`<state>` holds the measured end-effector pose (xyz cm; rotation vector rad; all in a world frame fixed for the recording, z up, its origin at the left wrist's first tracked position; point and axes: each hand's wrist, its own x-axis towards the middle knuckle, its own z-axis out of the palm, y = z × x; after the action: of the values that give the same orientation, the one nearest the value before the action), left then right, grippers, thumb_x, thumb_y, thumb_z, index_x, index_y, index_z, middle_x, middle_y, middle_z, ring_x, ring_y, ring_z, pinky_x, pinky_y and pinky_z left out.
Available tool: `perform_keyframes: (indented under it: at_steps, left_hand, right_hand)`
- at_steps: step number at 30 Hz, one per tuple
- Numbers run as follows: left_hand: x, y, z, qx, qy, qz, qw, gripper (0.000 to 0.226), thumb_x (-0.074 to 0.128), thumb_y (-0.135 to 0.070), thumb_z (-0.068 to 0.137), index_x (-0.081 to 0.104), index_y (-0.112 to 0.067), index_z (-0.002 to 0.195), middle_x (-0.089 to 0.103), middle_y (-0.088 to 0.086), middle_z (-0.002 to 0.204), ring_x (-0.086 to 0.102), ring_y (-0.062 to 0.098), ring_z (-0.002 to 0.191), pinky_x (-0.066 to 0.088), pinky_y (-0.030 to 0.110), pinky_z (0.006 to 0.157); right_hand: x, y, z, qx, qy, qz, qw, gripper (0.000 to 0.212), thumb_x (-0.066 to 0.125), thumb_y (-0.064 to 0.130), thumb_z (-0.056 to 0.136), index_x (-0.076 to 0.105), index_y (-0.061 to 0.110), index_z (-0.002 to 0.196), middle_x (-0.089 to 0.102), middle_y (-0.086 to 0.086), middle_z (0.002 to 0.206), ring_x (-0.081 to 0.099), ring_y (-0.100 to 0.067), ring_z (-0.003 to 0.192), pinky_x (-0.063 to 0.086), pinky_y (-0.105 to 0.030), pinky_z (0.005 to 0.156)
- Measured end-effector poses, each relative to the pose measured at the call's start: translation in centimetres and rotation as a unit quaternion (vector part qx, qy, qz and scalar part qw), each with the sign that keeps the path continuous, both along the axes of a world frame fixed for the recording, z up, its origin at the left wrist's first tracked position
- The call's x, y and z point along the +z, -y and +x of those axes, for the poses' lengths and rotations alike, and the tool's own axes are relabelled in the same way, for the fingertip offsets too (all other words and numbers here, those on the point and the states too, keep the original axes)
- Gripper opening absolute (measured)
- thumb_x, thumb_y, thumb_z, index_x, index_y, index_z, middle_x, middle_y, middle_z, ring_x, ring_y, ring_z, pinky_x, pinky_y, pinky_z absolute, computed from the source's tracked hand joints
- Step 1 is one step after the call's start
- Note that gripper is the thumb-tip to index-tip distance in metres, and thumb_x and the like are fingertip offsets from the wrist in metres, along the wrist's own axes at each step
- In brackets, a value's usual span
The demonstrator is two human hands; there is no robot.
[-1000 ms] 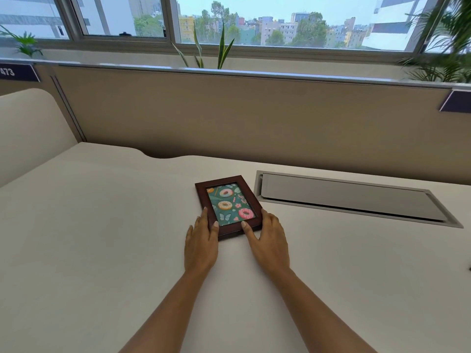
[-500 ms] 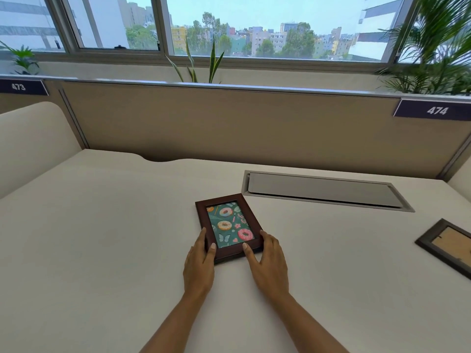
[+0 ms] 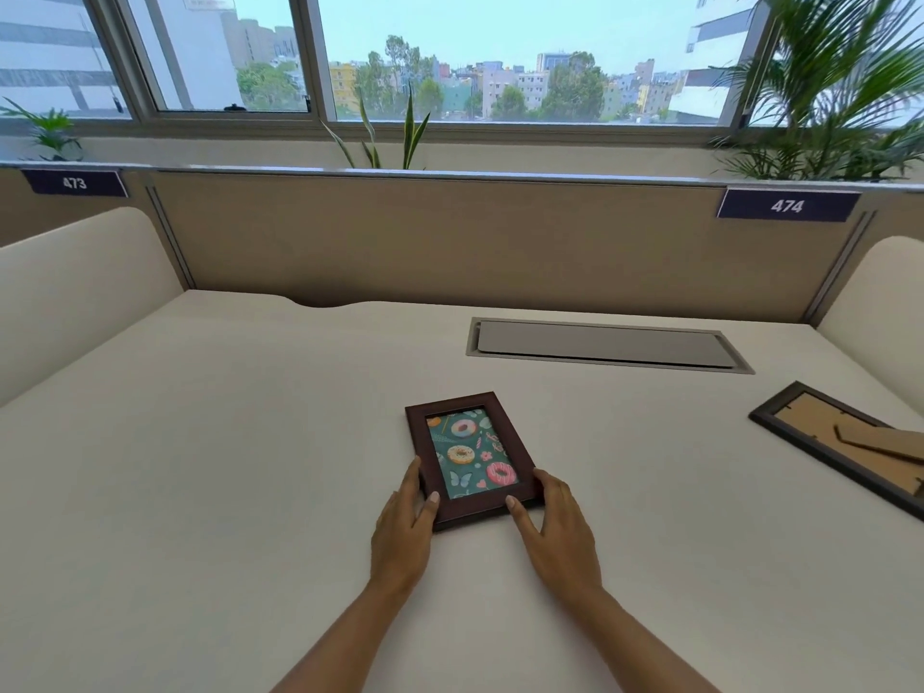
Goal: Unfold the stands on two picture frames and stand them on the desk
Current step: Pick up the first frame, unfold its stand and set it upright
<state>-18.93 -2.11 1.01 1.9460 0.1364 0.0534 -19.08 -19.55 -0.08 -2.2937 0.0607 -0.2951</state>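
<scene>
A small dark-red picture frame (image 3: 467,455) with a doughnut print lies face up on the white desk (image 3: 225,467) in front of me. My left hand (image 3: 402,535) grips its near left corner, thumb on the frame's edge. My right hand (image 3: 555,530) holds the near right corner, thumb on the lower rim. A second, dark-framed picture frame (image 3: 845,445) lies face down at the right edge, its brown cardboard back and stand showing, partly cut off by the view.
A grey cable hatch (image 3: 607,345) is set into the desk behind the frames. A beige partition (image 3: 475,242) with number plates 473 and 474 closes the far side, and rounded side dividers (image 3: 75,287) flank the desk. Plants stand along the window.
The view has swung right and down, bringing the second frame into sight. Both hands stay at the doughnut frame's near corners, their fingers now curled more around its edges.
</scene>
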Motion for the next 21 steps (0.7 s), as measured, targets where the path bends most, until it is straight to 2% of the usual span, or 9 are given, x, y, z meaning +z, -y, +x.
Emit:
perform_keyframes:
  at_steps: [6, 9, 14, 17, 21]
  left_hand:
    - [-0.1, -0.2, -2.6, -0.007, 0.001, 0.007, 1.000, 0.048, 0.043, -0.024, 0.094, 0.029, -0.030, 0.140, 0.044, -0.004, 0.143, 0.040, 0.015, 0.131, 0.035, 0.044, 0.109]
    - [-0.3, -0.3, -3.5, 0.000, 0.007, -0.004, 1.000, 0.047, 0.045, -0.023, 0.094, 0.032, -0.028, 0.139, 0.046, -0.003, 0.142, 0.042, 0.013, 0.130, 0.036, 0.037, 0.108]
    - [-0.3, -0.2, -4.3, 0.017, 0.021, -0.005, 1.000, 0.048, 0.046, -0.021, 0.093, 0.033, -0.029, 0.138, 0.051, 0.002, 0.137, 0.047, 0.016, 0.125, 0.038, 0.027, 0.094]
    - [-0.3, 0.0, -4.4, 0.033, 0.022, -0.008, 0.999, 0.049, 0.047, -0.022, 0.093, 0.032, -0.027, 0.139, 0.051, 0.006, 0.137, 0.048, 0.019, 0.125, 0.039, 0.031, 0.098]
    - [-0.3, 0.4, -4.1, 0.039, 0.015, 0.047, 0.998, 0.052, 0.047, -0.029, 0.092, 0.028, -0.023, 0.141, 0.044, 0.004, 0.143, 0.039, 0.021, 0.131, 0.034, 0.042, 0.108]
  right_hand:
    - [0.1, 0.5, -3.2, -0.001, -0.003, -0.007, 1.000, 0.051, 0.050, 0.042, 0.089, 0.037, 0.018, 0.132, 0.049, 0.002, 0.133, 0.047, -0.014, 0.121, 0.039, -0.029, 0.101]
    - [0.0, 0.6, -4.7, -0.001, -0.007, -0.006, 1.000, 0.050, 0.050, 0.042, 0.089, 0.038, 0.020, 0.132, 0.049, 0.004, 0.132, 0.048, -0.013, 0.120, 0.038, -0.027, 0.099]
    - [0.1, 1.0, -5.9, 0.007, -0.011, -0.004, 1.000, 0.047, 0.049, 0.040, 0.090, 0.039, 0.020, 0.131, 0.051, 0.004, 0.131, 0.048, -0.012, 0.118, 0.037, -0.023, 0.098]
    - [0.6, 1.0, -5.9, 0.015, -0.033, 0.003, 0.999, 0.048, 0.048, 0.041, 0.091, 0.038, 0.018, 0.133, 0.051, 0.001, 0.133, 0.045, -0.013, 0.122, 0.036, -0.026, 0.102]
    - [1.6, 1.2, -5.0, 0.034, -0.078, 0.004, 0.996, 0.050, 0.050, 0.041, 0.090, 0.039, 0.017, 0.132, 0.052, -0.003, 0.130, 0.044, -0.017, 0.121, 0.038, -0.027, 0.098]
